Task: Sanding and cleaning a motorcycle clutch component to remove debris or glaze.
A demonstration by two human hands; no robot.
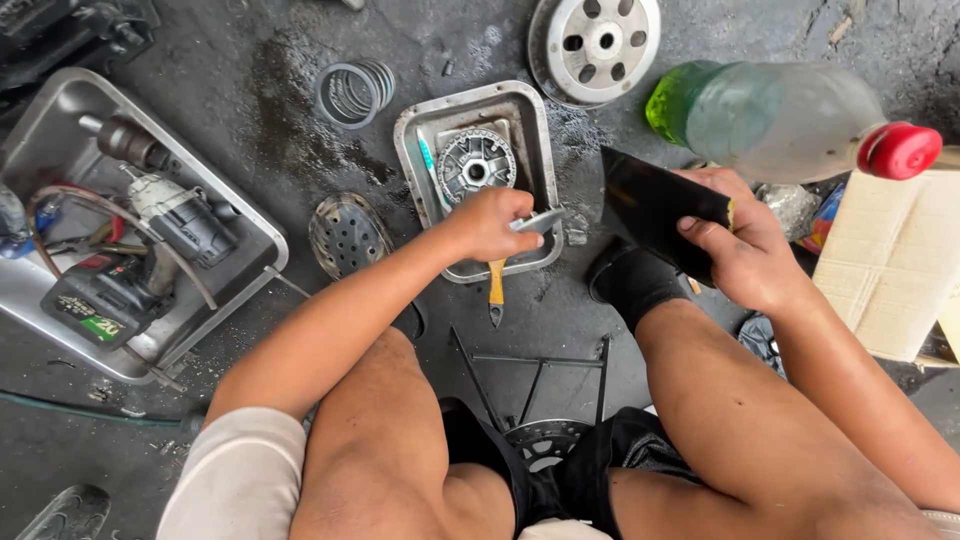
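A small square metal tray (415,150) lies on the stained concrete floor (250,70) at the upper middle of the frame. In it sit a round ribbed metal pulley part (476,160) and a teal-handled tool (427,158) along its left wall. At the left of the frame, a larger steel tray (60,105) holds a grey cordless drill (185,222), its dark battery pack (95,300), a drill chuck (125,140) and loose cables.

The left hand (485,222) hovers over the near rim of the small tray, its grip clenched around a flat grey metal tool (538,221) that juts toward the right. Just below that hand, a tool with a yellow wooden handle (496,285) hangs over the tray's edge, its tip pointing to the lower frame.

The right hand (745,250), at the right centre, is grasping a flat black sheet (655,205), smooth and slightly glossy, thumb on top and fingers beneath; it stands well to the right of the small tray.

Behind it lies a clear plastic bottle (780,120) with a green base and a red cap. A cardboard box (885,270) is at the right edge. A round perforated metal disc (600,40) sits at the top, a stack of thin rings (352,95) to its left, and a dark oval perforated plate (345,235) beside the small tray.
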